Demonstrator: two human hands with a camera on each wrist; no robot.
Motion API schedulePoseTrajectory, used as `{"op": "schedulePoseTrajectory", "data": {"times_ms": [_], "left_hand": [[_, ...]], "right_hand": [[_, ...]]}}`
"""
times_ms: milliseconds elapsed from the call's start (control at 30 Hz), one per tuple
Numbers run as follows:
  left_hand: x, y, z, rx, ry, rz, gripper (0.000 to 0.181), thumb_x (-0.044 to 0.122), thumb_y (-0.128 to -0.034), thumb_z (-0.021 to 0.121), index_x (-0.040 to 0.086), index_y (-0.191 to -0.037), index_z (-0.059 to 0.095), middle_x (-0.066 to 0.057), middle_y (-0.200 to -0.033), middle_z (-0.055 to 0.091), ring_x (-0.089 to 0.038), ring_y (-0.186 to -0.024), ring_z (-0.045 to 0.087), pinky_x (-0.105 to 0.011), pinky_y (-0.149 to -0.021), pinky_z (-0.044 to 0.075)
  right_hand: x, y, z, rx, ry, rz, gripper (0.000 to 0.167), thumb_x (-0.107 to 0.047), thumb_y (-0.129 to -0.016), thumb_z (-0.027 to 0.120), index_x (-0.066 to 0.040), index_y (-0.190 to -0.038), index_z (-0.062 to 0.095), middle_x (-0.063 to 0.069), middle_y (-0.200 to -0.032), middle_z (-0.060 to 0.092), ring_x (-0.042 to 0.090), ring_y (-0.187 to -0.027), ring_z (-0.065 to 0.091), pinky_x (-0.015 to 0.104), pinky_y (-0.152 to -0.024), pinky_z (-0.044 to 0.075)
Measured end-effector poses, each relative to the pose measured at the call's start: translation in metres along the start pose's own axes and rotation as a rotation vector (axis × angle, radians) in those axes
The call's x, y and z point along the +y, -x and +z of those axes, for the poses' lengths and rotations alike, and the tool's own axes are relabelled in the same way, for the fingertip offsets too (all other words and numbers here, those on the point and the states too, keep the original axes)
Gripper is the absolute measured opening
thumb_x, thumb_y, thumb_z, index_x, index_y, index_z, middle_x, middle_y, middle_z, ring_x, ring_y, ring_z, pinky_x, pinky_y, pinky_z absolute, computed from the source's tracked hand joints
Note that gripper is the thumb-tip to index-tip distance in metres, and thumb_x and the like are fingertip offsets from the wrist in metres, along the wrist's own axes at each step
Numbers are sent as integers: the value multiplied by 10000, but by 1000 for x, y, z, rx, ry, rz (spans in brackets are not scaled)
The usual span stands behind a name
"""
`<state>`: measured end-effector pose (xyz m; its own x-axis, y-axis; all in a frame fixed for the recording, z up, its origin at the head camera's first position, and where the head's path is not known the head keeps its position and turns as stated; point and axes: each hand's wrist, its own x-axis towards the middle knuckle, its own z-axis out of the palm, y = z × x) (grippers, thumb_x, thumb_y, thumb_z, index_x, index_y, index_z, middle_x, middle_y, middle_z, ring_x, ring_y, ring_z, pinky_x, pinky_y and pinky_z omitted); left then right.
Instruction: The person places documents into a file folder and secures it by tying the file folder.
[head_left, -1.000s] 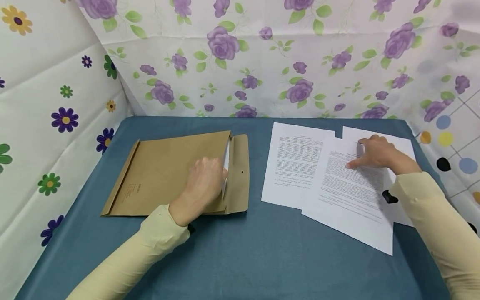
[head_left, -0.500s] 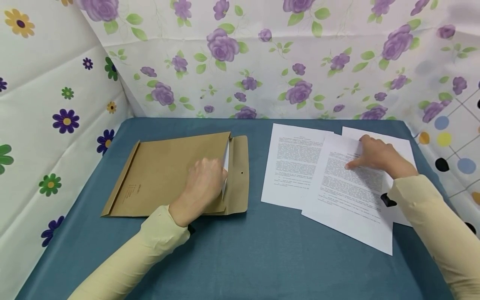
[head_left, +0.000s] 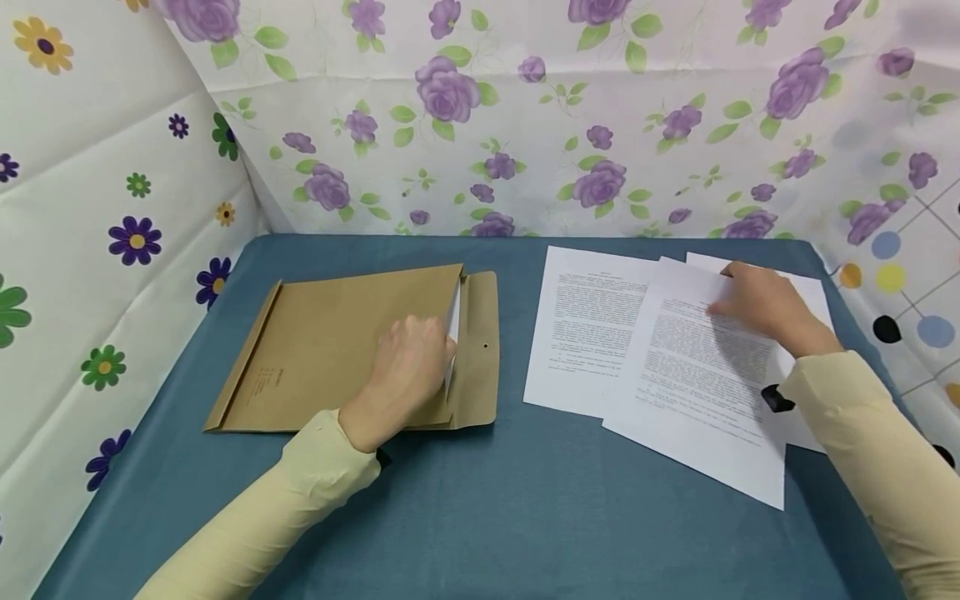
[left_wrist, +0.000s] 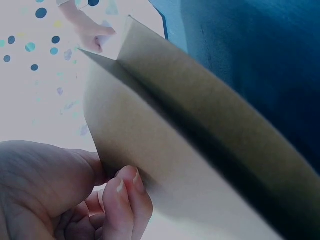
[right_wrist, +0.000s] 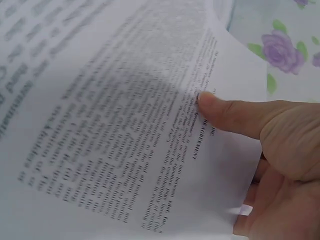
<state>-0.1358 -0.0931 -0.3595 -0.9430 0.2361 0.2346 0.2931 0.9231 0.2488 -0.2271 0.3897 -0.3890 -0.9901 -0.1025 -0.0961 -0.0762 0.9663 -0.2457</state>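
Note:
On the left of the head view lies a brown paper envelope [head_left: 322,325], its flap [head_left: 478,346] folded out to the right. My left hand [head_left: 405,362] pinches the edge of its mouth between thumb and fingers, seen closely in the left wrist view, where the envelope [left_wrist: 145,115] gapes. A sliver of white paper [head_left: 453,321] shows inside the mouth. At the right, my right hand [head_left: 768,304] holds a printed sheet [head_left: 697,383] by its upper right part. In the right wrist view the thumb presses the sheet's [right_wrist: 125,130] printed face, with the other fingers behind it.
Another printed sheet [head_left: 592,333] lies partly under the held one, to its left. A further white sheet [head_left: 806,292] lies behind the right hand. All rest on a blue cloth-covered table [head_left: 487,517], with a flowered curtain [head_left: 525,117] at the back.
My right hand has shifted its hold, and the upper edge of the sheet has risen slightly. The left hand and envelope have stayed in place.

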Motion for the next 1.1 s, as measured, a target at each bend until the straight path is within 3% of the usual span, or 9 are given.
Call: {"op": "schedulePoseTrajectory", "data": {"times_ms": [167,400,500,633,767,900,1000,1100], "left_hand": [[0,-1,1,0,3,3,275,-17,-913,587,17,-641,582,-69,-544,485,-188,-455,466,-305,-405,392],[0,-3,1,7,2,22,321,-17,-910,595,39,-599,538,-60,-531,468,-187,-447,465,-301,-401,390],[1,-3,1,8,2,26,352,-24,-908,587,52,-573,513,-56,-520,457,-184,-442,457,-298,-398,381],[1,-3,1,-1,-1,19,270,-12,-922,597,-10,-652,604,-75,-542,496,-193,-440,496,-298,-396,414],[0,-3,1,-3,-1,16,256,-9,-924,597,-13,-669,614,-81,-551,511,-197,-445,516,-307,-400,432],[-2,-3,1,-1,5,18,296,-17,-912,591,19,-619,573,-73,-537,498,-193,-443,498,-311,-400,417],[-2,-2,0,3,-4,21,241,-5,-922,603,-23,-683,628,-91,-555,527,-197,-441,507,-310,-401,430],[-3,-2,0,7,-11,22,190,10,-935,616,-57,-764,668,-110,-580,555,-203,-443,523,-310,-403,448]], "right_hand": [[-1,5,-20,-51,-7,-26,583,-181,-950,727,208,-1332,522,431,-1311,528,614,-1199,487,707,-977,395],[2,14,-48,-107,20,-100,548,-171,-989,684,211,-1345,515,426,-1338,510,624,-1202,491,704,-963,415],[5,19,-57,-86,31,-143,487,-109,-976,683,212,-1314,541,423,-1286,555,598,-1138,551,683,-934,445],[5,26,-71,-33,30,-201,327,-31,-952,683,182,-1196,636,367,-1125,659,474,-945,657,601,-816,513],[1,36,-90,10,41,-192,285,-36,-963,687,150,-1177,666,324,-1063,695,388,-844,679,516,-726,523],[-1,47,-105,76,69,-173,245,-31,-955,703,124,-1144,693,286,-978,713,282,-692,662,357,-595,495],[0,56,-115,139,53,-156,216,26,-936,705,150,-1113,693,310,-931,701,293,-624,662,279,-514,477],[4,64,-123,176,-39,-136,234,87,-938,675,194,-1145,655,402,-950,664,391,-600,681,314,-473,526]]}}
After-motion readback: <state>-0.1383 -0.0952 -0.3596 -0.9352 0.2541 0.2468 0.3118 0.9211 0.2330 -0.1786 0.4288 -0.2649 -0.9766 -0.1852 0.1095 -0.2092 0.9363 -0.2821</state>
